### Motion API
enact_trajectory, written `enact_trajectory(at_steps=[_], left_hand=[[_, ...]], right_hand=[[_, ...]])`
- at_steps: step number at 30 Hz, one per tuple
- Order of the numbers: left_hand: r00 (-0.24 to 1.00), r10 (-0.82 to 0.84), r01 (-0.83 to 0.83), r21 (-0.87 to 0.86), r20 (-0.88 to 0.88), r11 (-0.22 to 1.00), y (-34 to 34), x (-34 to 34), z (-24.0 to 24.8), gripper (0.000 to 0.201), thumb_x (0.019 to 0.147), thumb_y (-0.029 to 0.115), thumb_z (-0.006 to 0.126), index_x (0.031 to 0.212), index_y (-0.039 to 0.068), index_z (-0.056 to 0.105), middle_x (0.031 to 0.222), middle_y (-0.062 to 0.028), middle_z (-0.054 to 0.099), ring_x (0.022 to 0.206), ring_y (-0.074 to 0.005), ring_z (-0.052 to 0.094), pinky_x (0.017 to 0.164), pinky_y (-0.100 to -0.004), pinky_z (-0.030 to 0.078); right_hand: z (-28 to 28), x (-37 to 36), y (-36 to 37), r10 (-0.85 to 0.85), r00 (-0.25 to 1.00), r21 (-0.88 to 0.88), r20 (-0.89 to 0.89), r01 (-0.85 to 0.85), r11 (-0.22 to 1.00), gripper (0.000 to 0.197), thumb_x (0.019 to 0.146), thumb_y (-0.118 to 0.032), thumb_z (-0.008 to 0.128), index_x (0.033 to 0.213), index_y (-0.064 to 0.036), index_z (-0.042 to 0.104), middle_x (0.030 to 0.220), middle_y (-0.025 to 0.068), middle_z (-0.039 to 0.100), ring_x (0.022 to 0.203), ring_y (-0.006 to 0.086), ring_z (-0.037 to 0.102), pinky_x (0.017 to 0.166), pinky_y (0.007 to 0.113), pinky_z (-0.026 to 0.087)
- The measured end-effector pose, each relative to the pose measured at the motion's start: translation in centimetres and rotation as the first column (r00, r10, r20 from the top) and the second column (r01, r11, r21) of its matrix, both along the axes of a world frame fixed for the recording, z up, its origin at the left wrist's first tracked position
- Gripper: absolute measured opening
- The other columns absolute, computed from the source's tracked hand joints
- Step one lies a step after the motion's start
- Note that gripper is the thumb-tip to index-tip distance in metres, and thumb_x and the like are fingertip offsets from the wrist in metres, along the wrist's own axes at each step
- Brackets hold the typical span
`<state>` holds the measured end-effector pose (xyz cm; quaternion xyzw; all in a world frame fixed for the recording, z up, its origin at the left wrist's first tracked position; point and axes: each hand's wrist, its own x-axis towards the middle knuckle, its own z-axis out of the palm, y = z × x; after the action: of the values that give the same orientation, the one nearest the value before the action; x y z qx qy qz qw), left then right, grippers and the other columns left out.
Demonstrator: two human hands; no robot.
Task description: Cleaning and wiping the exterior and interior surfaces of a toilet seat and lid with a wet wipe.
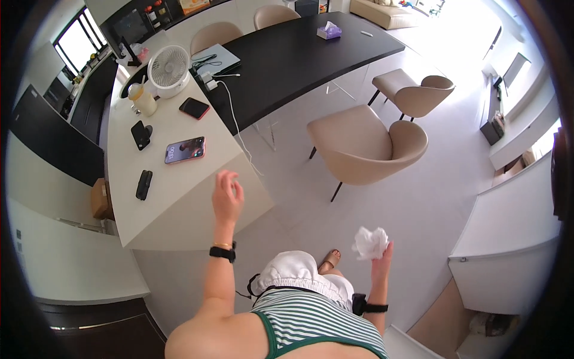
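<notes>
Counter [179, 186] on L; L hand [227, 192] near its edge, fingers loosely curled, looks empty. R hand [382, 258], well apart from counter, grasps crumpled tissue [369, 242] in its fingers: keep grip light but snug, wad bunched.

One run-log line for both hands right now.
left hand: no object visible, near white counter | right hand: holding crumpled white tissue | on counter: lit phone, white fan
</notes>
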<state>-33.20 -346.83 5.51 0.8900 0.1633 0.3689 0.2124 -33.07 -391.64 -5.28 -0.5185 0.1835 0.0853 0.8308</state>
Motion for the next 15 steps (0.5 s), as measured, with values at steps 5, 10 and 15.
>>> enact_trajectory(at_steps=[5, 10, 15], left_hand=[[0.94, -0.186, 0.163, -0.105, -0.285, 0.981, -9.0, 0.6, 1.3, 0.02, 0.081, 0.005, 0.057, 0.101, 0.007, 0.053, 0.1, -0.0075, 0.056, 0.061, -0.0227, 0.057, 0.06, -0.0363, 0.048], [0.893, -0.102, 0.023, -0.182, -0.438, 0.983, -11.1, -0.4, 1.0, 0.02, 0.082, 0.007, 0.057, 0.102, 0.009, 0.055, 0.095, -0.0058, 0.059, 0.063, -0.0218, 0.058, 0.061, -0.0357, 0.048], [0.839, -0.041, -0.091, -0.214, -0.542, 0.973, -9.3, 1.0, 0.5, 0.015, 0.084, 0.01, 0.057, 0.099, 0.008, 0.057, 0.093, -0.0054, 0.061, 0.066, -0.0219, 0.06, 0.063, -0.035, 0.049]], right_hand=[[3.7, 13.3, 2.2, 0.132, 0.991, 0.128, -0.032, -0.127, 0.984, 0.054, 0.094, -0.049, 0.042, 0.13, -0.0091, 0.047, 0.127, 0.0054, 0.051, 0.119, 0.0181, 0.045, 0.1, 0.034, 0.032], [3.3, 24.4, 7.1, 0.27, 0.961, 0.153, -0.055, -0.259, 0.954, 0.054, 0.087, -0.04, 0.05, 0.131, -0.0086, 0.043, 0.126, 0.007, 0.049, 0.117, 0.0195, 0.045, 0.097, 0.035, 0.034], [0.1, 32.8, 16.6, 0.245, 0.968, 0.335, -0.054, -0.214, 0.918, 0.05, 0.087, -0.037, 0.048, 0.127, -0.007, 0.044, 0.123, 0.0083, 0.049, 0.115, 0.0219, 0.046, 0.096, 0.039, 0.036]])
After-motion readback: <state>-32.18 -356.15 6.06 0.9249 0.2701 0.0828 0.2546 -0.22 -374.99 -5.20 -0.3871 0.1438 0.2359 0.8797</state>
